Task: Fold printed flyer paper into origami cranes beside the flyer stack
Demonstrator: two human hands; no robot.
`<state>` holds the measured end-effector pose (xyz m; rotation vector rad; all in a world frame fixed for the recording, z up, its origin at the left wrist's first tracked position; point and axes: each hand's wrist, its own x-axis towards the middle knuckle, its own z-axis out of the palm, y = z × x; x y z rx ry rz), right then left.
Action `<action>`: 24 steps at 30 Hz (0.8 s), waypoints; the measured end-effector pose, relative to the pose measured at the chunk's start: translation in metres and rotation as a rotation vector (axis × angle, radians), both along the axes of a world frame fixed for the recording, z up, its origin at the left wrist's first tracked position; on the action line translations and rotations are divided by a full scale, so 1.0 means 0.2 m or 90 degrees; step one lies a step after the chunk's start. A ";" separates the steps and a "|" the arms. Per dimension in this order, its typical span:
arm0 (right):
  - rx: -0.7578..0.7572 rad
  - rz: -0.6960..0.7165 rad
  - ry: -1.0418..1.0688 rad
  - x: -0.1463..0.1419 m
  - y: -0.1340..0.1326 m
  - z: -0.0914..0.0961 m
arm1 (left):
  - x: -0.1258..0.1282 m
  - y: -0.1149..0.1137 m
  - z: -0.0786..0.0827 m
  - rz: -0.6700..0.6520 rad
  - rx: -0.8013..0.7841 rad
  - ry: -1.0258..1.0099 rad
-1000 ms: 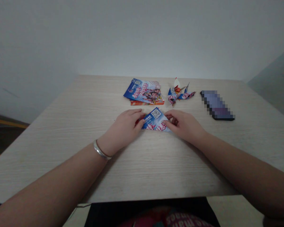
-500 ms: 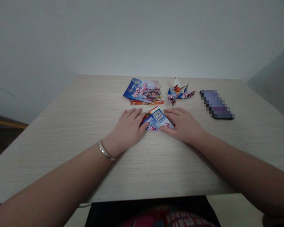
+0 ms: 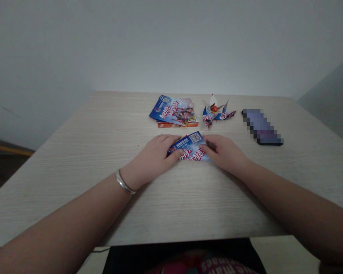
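Between my hands, just above the tabletop or resting on it, is a folded paper leaflet, blue with red-and-white lettering and a QR code at its top corner. My left hand grips its left side, the thumb on the printed face and the fingers behind the far edge. My right hand pinches the right side, its thumb also lying on the print. The paper hides some of the fingertips. A silver bracelet circles my left wrist.
Beyond my hands lies a stack of similar leaflets. Beside it stand folded paper shapes with pointed tips, made from like-printed paper. A phone with a blurred screen lies to the right. A wall borders the table's far side.
The leaflet's fold has shifted: its peaked top with orange and white showing has become a flatter blue panel with more lettering visible. Both hands have adjusted slightly around it.
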<state>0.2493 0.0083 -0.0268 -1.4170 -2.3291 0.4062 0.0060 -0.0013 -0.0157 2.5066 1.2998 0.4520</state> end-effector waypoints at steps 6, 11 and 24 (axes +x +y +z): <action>-0.006 0.007 0.017 0.03 0.01 -0.01 | -0.06 -0.02 0.05 0.047 0.023 0.171; -0.008 0.030 0.007 0.03 0.01 -0.01 | -0.07 -0.01 0.06 0.089 0.023 0.188; 0.008 0.040 -0.028 0.03 0.00 -0.02 | -0.06 0.05 -0.02 0.169 -0.161 -0.141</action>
